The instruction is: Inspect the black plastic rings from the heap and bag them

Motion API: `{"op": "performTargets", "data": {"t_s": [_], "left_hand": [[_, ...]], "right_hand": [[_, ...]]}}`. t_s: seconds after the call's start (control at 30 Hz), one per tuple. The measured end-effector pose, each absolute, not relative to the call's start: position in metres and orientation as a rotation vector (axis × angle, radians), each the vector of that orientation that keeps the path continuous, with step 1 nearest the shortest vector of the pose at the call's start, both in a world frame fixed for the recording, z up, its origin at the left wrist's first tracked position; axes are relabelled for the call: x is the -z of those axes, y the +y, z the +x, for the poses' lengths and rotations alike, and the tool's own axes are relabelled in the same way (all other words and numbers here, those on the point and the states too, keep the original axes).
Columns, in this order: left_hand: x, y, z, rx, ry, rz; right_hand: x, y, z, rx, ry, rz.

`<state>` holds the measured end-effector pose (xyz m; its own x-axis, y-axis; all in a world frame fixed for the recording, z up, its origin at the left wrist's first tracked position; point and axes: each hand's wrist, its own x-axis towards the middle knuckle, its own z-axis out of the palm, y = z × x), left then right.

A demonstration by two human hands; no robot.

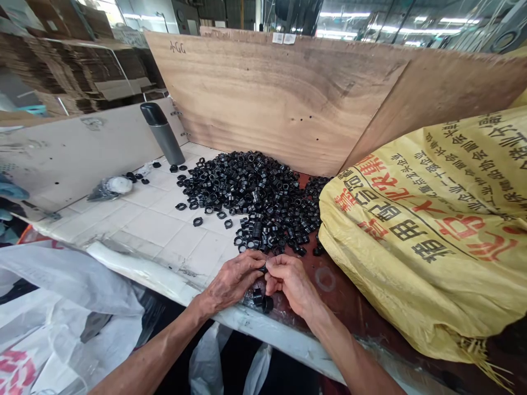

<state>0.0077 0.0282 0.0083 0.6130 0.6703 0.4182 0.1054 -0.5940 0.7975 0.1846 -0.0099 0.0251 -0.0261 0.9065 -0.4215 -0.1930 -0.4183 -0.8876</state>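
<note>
Near the front edge of the table, my left hand [237, 277] and my right hand [290, 277] meet with fingertips pinched. Between them is a small black ring [263, 269], mostly covered by my fingers, so its details are hidden. Several loose black rings [262, 300] lie just below my hands at the table edge. Right beyond my fingers spreads a large heap of black plastic rings [251, 189], a few of them scattered toward the left.
A grey flask [163, 134] stands back left, near a clear plastic bag [110, 188]. On the right bulges a yellow woven sack [420, 230]. A wooden board [280, 99] walls off the back. White bags [66, 312] hang at the left front.
</note>
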Motion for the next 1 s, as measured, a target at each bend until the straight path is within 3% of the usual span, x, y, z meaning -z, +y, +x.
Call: {"op": "performTargets", "data": {"t_s": [0.07, 0.2, 0.27, 0.47, 0.67, 0.9, 1.0], "left_hand": [[-0.014, 0.027, 0.010, -0.855, 0.653, 2.062], [-0.017, 0.027, 0.018, -0.696, 0.923, 2.018], [-0.013, 0.029, 0.021, -0.724, 1.041, 1.982], [0.008, 0.036, 0.022, -0.793, 1.015, 1.984], [0.010, 0.034, 0.022, -0.788, 1.053, 2.023], [0.008, 0.035, 0.023, -0.728, 1.012, 2.172], [0.009, 0.034, 0.029, -0.718, 1.031, 2.264]], "right_hand": [[-0.028, -0.007, 0.195, -1.389, -1.039, -1.539], [-0.025, 0.000, 0.215, -0.551, -1.461, -1.743], [-0.018, 0.002, 0.218, -0.391, -1.602, -1.698], [-0.004, 0.001, 0.206, -0.476, -1.827, -1.558], [-0.019, 0.001, 0.219, -0.650, -1.845, -1.570], [-0.018, 0.010, 0.258, -0.225, -1.853, -1.844], [-0.012, 0.009, 0.257, -0.219, -1.931, -1.798]]}}
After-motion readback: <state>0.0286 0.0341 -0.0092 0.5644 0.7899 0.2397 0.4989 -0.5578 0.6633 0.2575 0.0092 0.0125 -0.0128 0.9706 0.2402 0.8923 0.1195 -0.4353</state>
